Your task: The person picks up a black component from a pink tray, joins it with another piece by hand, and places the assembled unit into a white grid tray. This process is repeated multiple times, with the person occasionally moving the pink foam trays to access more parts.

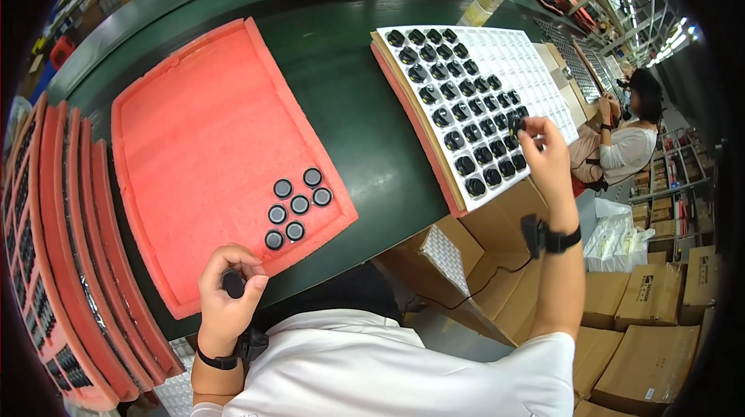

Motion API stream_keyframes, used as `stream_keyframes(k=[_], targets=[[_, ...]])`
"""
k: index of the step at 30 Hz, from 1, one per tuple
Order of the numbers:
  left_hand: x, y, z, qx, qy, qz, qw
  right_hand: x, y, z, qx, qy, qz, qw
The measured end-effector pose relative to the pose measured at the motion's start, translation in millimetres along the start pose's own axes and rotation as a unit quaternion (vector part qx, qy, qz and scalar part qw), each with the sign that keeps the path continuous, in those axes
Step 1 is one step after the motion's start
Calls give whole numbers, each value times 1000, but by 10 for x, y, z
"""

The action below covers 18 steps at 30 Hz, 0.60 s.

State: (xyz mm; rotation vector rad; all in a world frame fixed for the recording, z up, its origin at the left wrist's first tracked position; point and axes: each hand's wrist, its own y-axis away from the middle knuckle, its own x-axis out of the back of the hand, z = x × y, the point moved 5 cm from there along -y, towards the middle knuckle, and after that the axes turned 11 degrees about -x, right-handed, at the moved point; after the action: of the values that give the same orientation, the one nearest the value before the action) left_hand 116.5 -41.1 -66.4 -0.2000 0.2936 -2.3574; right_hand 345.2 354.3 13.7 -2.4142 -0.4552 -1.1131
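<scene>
Fingertips [526, 129] of the right hand [549, 157] are pinching a black knob-like part [516, 119], ideally keeping it square to the white pocketed tray [535, 67], while the left hand [220, 302] is gripping a black cylinder [233, 284] by the red foam tray [194, 145].

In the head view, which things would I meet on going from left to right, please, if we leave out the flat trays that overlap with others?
Stacked red trays, left hand, seven black pieces, right hand, co-worker.
</scene>
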Motion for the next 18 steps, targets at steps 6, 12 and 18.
stream_keyframes(k=[6, 12, 18], targets=[[-31, -8, -47, 19, 10, -3, 1000, -202, -1195, 331, 39, 118, -55, 991], [0, -10, -62, 19, -12, 6, 1000, -607, -1808, 517, -7, 188, -94, 978], [23, -12, -101, 17, -35, 1, 999, -878, -1999, 712, -39, 226, -96, 969]])
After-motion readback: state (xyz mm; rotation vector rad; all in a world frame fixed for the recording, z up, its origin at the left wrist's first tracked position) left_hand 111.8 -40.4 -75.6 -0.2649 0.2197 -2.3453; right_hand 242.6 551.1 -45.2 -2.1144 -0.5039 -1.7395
